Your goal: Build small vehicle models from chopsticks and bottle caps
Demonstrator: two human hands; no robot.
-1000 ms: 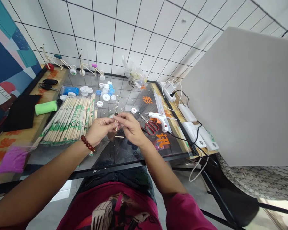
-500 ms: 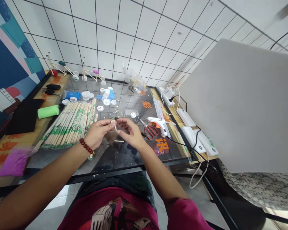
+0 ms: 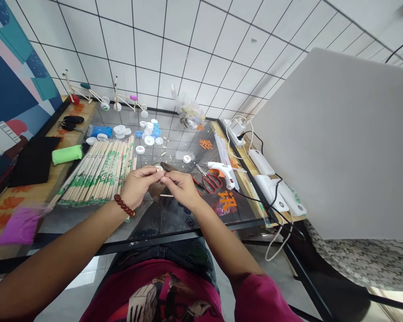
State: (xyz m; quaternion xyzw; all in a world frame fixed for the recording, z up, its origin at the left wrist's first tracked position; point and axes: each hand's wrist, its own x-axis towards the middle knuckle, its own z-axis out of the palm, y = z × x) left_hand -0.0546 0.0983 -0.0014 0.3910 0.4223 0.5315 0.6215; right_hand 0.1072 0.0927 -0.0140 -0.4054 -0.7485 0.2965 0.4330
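Note:
My left hand (image 3: 138,184), with a red bead bracelet at the wrist, is closed in a pinch over the glass table (image 3: 144,228). My right hand (image 3: 181,188) meets it fingertip to fingertip, also pinched. Between them shows a small pale piece (image 3: 160,170), mostly hidden by the fingers. A short wooden stick (image 3: 167,195) lies just below the hands. Left of them are wrapped chopsticks (image 3: 97,174). Red-handled scissors (image 3: 211,181) and a white glue gun (image 3: 223,172) lie to the right. White and blue bottle caps (image 3: 149,140) sit beyond the hands.
Two stick models (image 3: 90,96) (image 3: 127,100) stand at the back left. A green roll (image 3: 67,154) and a purple packet (image 3: 18,227) lie at left. Power strips (image 3: 272,192) with cables line the right edge beside a big white panel (image 3: 342,147).
My right hand's fingers have closed in against my left fingertips. The small stick that stood out between the hands is now hidden.

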